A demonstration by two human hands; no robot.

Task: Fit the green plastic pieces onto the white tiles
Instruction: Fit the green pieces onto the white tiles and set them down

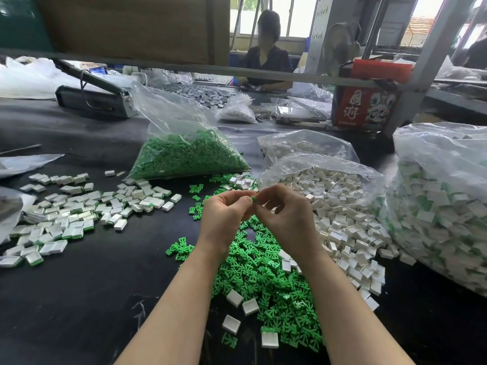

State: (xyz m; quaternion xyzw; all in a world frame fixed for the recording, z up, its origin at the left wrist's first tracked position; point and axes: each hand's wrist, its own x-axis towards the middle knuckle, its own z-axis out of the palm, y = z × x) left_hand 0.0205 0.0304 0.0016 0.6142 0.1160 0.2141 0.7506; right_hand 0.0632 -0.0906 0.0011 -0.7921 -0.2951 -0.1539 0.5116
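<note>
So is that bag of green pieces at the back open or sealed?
Open. The bag of green pieces has its clear top loose and gaping upward, unsealed, with pieces spilled at its base.

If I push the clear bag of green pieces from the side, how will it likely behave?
The clear bag of green pieces will probably sag and change shape instead of sliding as one block, since its thin film is crumpled and slack on top. Its mouth looks open, so pieces may spill out. It sits low and wide on the black table, so tipping seems unlikely.

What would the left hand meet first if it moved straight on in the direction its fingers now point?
Probably the right hand: the left hand points its fingers toward it, and between their fingertips sits a small green plastic piece. Depth is unclear, but they appear to touch there.
</note>
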